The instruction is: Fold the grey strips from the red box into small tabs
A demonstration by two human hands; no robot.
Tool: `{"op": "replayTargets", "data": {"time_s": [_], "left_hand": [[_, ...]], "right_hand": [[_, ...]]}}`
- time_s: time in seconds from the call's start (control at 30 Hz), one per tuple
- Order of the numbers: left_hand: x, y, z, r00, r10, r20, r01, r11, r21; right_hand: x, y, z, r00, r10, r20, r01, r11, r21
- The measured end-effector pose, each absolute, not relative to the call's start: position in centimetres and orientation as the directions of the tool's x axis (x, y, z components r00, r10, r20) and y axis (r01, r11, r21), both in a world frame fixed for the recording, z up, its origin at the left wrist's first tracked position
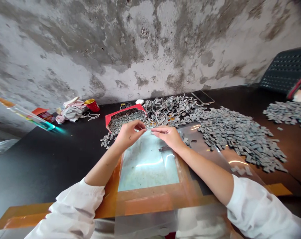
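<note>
My left hand (132, 132) and my right hand (168, 135) nearly meet over the far edge of a pale lit panel (148, 166) framed with orange tape. The fingers of both are pinched together; what lies between the fingertips is too small to make out. Just beyond my left hand sits a red-rimmed box (109, 120) of small grey pieces. A few dark strips (165, 148) lie under my right hand on clear plastic sheeting.
Grey pieces are heaped at the right (237, 132), with curved strips (172, 108) behind the hands. Further off are a phone (203, 97), a dark basket (284, 73), a red cup (92, 105), crumpled cloth (74, 111), a clear tube (28, 116) and the wall.
</note>
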State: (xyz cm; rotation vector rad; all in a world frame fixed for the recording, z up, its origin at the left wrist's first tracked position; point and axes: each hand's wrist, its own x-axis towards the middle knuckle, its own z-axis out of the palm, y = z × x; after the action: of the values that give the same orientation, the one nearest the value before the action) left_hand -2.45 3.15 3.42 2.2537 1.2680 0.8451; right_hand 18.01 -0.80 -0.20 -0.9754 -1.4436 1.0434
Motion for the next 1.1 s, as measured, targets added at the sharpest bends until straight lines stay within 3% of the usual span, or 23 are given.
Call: {"op": "replayTargets", "data": {"time_s": [0.13,0.27,0.5,0.7,0.97,1.1], "left_hand": [[0.7,1.1,2.8,0.252,0.942,0.222,0.314,-0.296,0.902],[1.2,0.5,2.4,0.211,0.971,0.110,0.150,-0.144,0.978],[0.9,0.1,1.6,0.242,0.967,0.076,0.164,-0.118,0.979],[0.8,0.5,0.7,0.260,0.963,0.074,0.070,-0.095,0.993],[0.4,0.4,0.4,0.220,0.935,0.278,0.206,-0.323,0.924],[0.1,0.0,0.8,0.267,0.866,0.424,0.362,-0.497,0.789]], "right_hand": [[18.0,-0.8,0.2,-0.053,0.989,0.137,-0.147,0.128,-0.981],[18.0,-0.7,0.1,-0.033,0.995,0.094,-0.237,0.083,-0.968],[17.8,-0.5,-0.1,-0.042,0.996,0.072,-0.278,0.058,-0.959],[17.7,-0.9,0.3,-0.059,0.994,0.092,-0.221,0.077,-0.972],[17.6,-1.1,0.6,-0.106,0.993,0.058,-0.194,0.037,-0.980],[17.6,-1.1,0.4,-0.109,0.991,0.082,-0.139,0.066,-0.988]]}}
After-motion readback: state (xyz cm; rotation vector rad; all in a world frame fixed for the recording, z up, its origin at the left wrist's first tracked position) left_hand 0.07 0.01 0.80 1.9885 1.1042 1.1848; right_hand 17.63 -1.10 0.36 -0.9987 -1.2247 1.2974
